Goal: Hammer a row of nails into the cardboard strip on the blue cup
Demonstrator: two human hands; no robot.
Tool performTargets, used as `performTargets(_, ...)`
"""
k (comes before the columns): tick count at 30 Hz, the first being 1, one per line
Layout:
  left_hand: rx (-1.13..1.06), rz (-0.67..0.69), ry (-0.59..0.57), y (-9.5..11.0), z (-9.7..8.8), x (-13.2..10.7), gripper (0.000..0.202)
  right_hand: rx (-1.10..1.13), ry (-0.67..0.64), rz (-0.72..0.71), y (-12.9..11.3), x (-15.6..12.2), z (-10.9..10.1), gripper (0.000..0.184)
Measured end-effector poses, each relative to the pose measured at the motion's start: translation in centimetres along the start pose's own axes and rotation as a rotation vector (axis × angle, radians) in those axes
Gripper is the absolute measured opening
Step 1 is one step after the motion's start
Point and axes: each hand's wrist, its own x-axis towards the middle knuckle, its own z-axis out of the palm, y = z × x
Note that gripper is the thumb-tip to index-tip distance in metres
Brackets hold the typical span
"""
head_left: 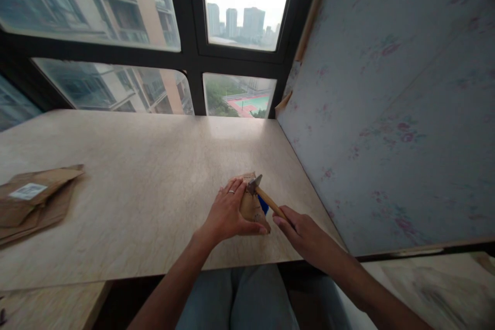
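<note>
A small brown paper package (252, 207) lies on the pale wooden table (154, 165) near its front right corner. My left hand (228, 211) rests over the package with fingers curled round it, a ring on one finger. My right hand (301, 232) grips the wooden handle of a small hammer (266, 199). The hammer's metal head (255, 183) sits against the top of the package. Something blue (263, 205) shows under the handle, beside the paper.
Flattened brown cardboard envelopes (34, 201) with a white label lie at the table's left edge. A floral-papered panel (386, 113) stands along the right side. Dark-framed windows (193, 62) run behind the table. My legs in light trousers (247, 299) show below the front edge.
</note>
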Motion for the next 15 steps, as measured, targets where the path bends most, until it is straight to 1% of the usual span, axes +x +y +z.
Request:
performTargets(2, 0.005, -0.006, -0.004, -0.04, 0.10, -0.01, 0.123, -0.007, 0.002, 0.010, -0.02, -0.01, -0.29, 0.029)
performTargets(5, 0.008, -0.012, -0.012, -0.16, 0.20, -0.01, 0.124, 0.045, 0.007, 0.027, -0.43, -0.30, -0.70, 0.032)
performTargets(11, 0.020, -0.025, -0.034, -0.16, 0.23, 0.01, 0.123, 0.027, 0.000, 0.037, -0.26, -0.37, 0.07, 0.029)
performTargets(15, 0.012, -0.010, -0.021, -0.09, 0.23, -0.01, 0.122, 0.039, 0.047, 0.055, -0.65, -0.71, -0.14, 0.032)
